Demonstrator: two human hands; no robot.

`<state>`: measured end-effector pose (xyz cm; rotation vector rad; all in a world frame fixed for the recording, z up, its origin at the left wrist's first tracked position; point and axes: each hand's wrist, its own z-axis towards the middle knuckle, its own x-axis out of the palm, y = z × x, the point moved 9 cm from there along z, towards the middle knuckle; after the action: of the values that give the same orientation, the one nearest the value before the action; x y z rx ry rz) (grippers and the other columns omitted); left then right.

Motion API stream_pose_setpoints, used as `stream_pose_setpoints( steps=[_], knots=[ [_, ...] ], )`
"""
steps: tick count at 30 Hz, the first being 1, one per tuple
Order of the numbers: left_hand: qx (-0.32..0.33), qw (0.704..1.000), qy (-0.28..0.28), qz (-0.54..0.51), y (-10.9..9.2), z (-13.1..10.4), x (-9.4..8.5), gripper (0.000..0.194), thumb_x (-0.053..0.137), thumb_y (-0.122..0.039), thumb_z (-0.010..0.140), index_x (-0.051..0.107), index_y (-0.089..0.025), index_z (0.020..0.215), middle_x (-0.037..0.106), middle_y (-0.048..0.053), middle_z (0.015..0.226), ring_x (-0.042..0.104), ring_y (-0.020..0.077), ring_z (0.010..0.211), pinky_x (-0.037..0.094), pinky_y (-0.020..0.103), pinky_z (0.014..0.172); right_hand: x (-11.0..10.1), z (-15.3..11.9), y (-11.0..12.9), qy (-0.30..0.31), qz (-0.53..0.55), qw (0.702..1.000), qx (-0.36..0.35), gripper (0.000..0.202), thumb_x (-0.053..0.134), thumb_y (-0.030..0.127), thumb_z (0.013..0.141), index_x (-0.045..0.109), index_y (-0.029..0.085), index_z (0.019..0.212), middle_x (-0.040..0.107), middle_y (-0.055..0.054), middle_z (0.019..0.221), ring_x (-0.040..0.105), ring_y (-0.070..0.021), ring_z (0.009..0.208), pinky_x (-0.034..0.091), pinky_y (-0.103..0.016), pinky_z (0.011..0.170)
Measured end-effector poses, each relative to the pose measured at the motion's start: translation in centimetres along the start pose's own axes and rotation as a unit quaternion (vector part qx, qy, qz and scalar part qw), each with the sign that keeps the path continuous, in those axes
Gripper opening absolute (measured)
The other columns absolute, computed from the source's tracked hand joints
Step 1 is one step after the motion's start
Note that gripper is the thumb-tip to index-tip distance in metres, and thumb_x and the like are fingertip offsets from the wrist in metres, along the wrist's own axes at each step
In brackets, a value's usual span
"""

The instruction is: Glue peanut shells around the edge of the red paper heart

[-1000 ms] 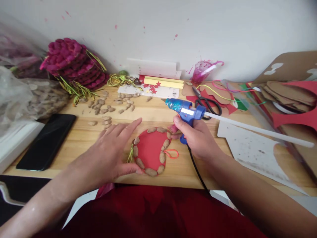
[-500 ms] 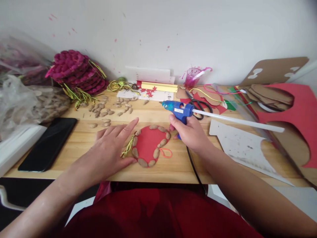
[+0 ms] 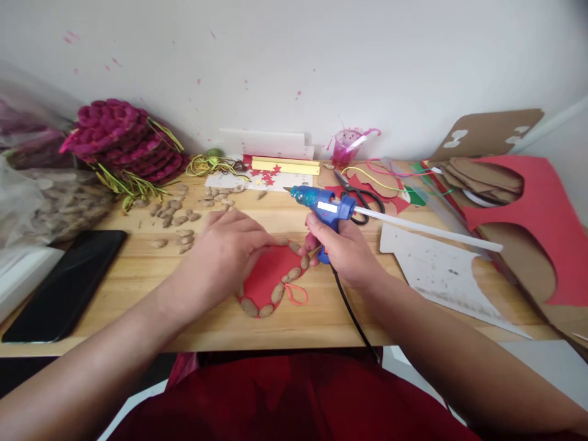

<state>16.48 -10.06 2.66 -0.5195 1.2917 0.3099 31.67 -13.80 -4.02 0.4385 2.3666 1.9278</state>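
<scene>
On the tabletop lies a red cut-out edged with brown oval shells, an orange loop at its right side. My left hand reaches over its upper left part, fingers closed together, tips at a shell on the top edge; the thumb and the edge beneath are hidden. My right hand grips a blue glue gun by its handle. Its nozzle points left above the table, and a long white glue stick sticks out behind. Right fingertips are close to the cut-out's right edge.
Loose shells lie at the back left, beside a bag of shells, a black phone and stacked magenta pieces. Scissors and a pink-stained cup stand behind the gun. Red sheet and cardboard fill the right.
My left hand has moved from the cut-out's left side to its top edge, and its spread fingers have closed. The right hand still holds the glue gun. The view has shifted slightly.
</scene>
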Motion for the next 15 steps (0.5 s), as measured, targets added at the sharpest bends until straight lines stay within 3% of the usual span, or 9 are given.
stream_pose_setpoints(
  steps=[5, 15],
  knots=[
    [0.032, 0.999, 0.016, 0.028, -1.8, 1.4, 1.2, 0.024, 0.054, -0.025, 0.1, 0.077, -0.026, 0.106, 0.076, 0.007, 0.099, 0.061, 0.0266, 0.101, 0.039, 0.044, 0.092, 0.8, -0.1, -0.7, 0.026, 0.036, 0.999, 0.03, 0.041, 0.075, 0.058, 0.083, 0.057, 0.022, 0.077, 0.055, 0.005, 0.059, 0.07, -0.0162, 0.058, 0.057, -0.024, 0.046],
    [0.041, 0.999, 0.001, 0.017, -1.4, 0.8, 2.4, 0.024, 0.054, -0.032, 0.103, 0.075, -0.027, 0.112, 0.073, 0.006, 0.095, 0.061, 0.0276, 0.099, 0.035, 0.049, 0.098, 1.0, -0.2, -1.5, 0.024, 0.039, 0.997, 0.065, 0.037, 0.074, 0.05, 0.087, 0.056, 0.021, 0.073, 0.056, 0.005, 0.059, 0.072, -0.0157, 0.059, 0.059, -0.024, 0.05]
  ],
)
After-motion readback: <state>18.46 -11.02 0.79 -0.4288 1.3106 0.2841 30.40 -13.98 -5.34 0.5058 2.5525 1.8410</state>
